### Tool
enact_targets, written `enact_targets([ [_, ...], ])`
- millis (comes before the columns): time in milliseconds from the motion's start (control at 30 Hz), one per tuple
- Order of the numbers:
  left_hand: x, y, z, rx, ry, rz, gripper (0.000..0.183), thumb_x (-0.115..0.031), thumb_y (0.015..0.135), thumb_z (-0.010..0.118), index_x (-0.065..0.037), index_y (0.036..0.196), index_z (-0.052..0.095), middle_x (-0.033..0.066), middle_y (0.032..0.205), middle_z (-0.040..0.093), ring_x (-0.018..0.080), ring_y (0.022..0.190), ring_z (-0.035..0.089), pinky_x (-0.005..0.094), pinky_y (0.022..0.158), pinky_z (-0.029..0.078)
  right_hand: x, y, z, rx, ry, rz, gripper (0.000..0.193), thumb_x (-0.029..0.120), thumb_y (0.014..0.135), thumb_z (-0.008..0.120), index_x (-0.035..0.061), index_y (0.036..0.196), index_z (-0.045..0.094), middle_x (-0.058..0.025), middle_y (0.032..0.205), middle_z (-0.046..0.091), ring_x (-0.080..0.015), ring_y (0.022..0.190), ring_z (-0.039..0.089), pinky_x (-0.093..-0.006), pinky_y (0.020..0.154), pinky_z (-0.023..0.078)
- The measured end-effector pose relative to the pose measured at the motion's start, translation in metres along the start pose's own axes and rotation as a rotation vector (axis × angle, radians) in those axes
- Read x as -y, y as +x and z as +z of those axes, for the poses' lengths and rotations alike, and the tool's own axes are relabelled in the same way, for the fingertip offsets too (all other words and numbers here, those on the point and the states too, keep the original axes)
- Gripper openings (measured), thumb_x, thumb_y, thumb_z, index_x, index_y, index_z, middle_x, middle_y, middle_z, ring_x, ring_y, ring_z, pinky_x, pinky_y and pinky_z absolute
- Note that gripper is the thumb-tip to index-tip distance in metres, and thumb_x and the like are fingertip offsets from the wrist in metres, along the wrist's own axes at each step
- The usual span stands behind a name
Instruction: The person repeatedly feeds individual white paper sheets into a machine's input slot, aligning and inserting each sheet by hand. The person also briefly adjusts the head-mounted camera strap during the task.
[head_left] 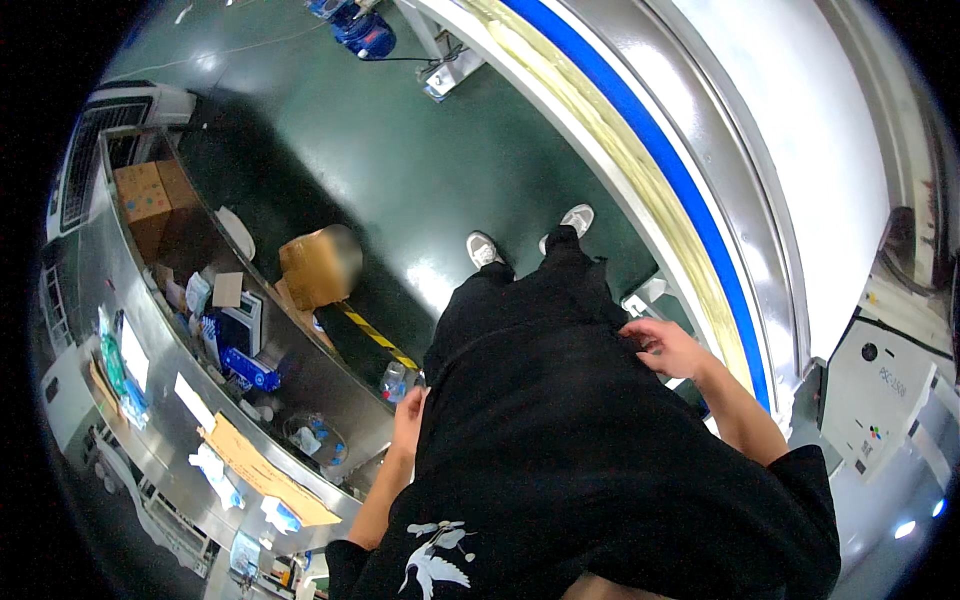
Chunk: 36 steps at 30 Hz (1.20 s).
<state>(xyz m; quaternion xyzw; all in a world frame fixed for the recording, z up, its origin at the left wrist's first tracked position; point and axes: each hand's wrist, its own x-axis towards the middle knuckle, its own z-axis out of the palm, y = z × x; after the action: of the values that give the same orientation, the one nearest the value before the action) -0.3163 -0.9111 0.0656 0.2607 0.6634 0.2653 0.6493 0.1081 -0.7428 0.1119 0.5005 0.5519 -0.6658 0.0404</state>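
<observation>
My right hand (662,347) hangs at the right side of my black clothing (560,400), its fingertips at the cloth's edge. Those fingers are loosely bent and apart, with nothing seen between them. On the other side, my left hand (408,418) lies close along the clothing, seen edge-on. Its visible fingers look stretched out, and part of them is hidden. No object shows in either hand.
At right runs a curved-looking machine edge with a blue strip (640,105). A steel bench (290,370) at left bears a cardboard box (145,195), a blue roll-shaped package (250,370) and loose wrappings. Another carton (310,268) stands beside it. A blue motor (365,35) is far ahead.
</observation>
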Motion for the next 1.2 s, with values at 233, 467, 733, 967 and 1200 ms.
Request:
enact_targets([
  [233, -0.083, -0.033, -0.014, 0.172, -0.063, -0.125, 0.03, -0.022, 0.094, 0.054, -0.01, 0.067, 0.048, -0.0102, 0.064, 0.04, 0.0011, 0.06, 0.035, 0.0214, 0.054, 0.031, 0.024, 0.005, 0.003, -0.081, -0.645, -0.243, 0.034, 0.02, 0.077, 0.064, 0.0047, 0.106, 0.057, -0.0155, 0.093, 0.06, -0.0334, 0.083, 0.06, -0.0405, 0.073, 0.051],
  [467, -0.135, 0.031, 0.021, 0.374, 0.139, -0.007, 0.025, -0.014, 0.089, 0.061, -0.009, 0.068, 0.047, -0.0088, 0.061, 0.041, 0.0015, 0.056, 0.037, 0.0201, 0.051, 0.031, 0.022, 0.016, 0.003, -0.125, -0.574, -0.132, 0.035, 0.02, 0.075, 0.065, 0.0061, 0.105, 0.055, -0.0156, 0.097, 0.061, -0.0349, 0.091, 0.059, -0.0427, 0.078, 0.049],
  [733, -0.194, 0.097, 0.116, 0.847, 0.448, 0.024, 0.037, -0.001, 0.072, 0.061, 0.0, 0.107, 0.051, 0.001, 0.073, 0.053, 0.0081, 0.065, 0.048, 0.0228, 0.059, 0.039, -0.001, 0.002, 0.036, -0.468, -0.13, -0.137, 0.033, 0.008, 0.073, 0.068, 0.0057, 0.102, 0.052, -0.0132, 0.1, 0.055, -0.0312, 0.094, 0.057, -0.0378, 0.078, 0.048],
  [967, -0.204, 0.103, 0.187, 1.078, 0.677, 0.096, 0.05, 0.007, 0.067, 0.052, 0.0, 0.115, 0.043, 0.002, 0.078, 0.053, 0.0081, 0.07, 0.048, 0.0243, 0.061, 0.039, -0.004, -0.041, 0.055, -0.414, 0.325, -0.009, 0.036, 0.002, 0.069, 0.065, 0.0056, 0.1, 0.047, -0.001, 0.084, 0.049, -0.0097, 0.078, 0.048, -0.025, 0.07, 0.04],
  [1200, -0.208, 0.099, 0.202, 1.154, 0.243, -0.042, 0.036, -0.008, 0.078, 0.065, -0.006, 0.11, 0.05, 0.0007, 0.088, 0.057, 0.0082, 0.08, 0.052, 0.0265, 0.072, 0.043, 0.021, -0.038, 0.058, -0.54, 0.384, -0.102, 0.028, 0.011, 0.067, 0.075, 0.0045, 0.083, 0.053, 0.0029, 0.075, 0.049, -0.0062, 0.07, 0.044, -0.023, 0.062, 0.037],
])
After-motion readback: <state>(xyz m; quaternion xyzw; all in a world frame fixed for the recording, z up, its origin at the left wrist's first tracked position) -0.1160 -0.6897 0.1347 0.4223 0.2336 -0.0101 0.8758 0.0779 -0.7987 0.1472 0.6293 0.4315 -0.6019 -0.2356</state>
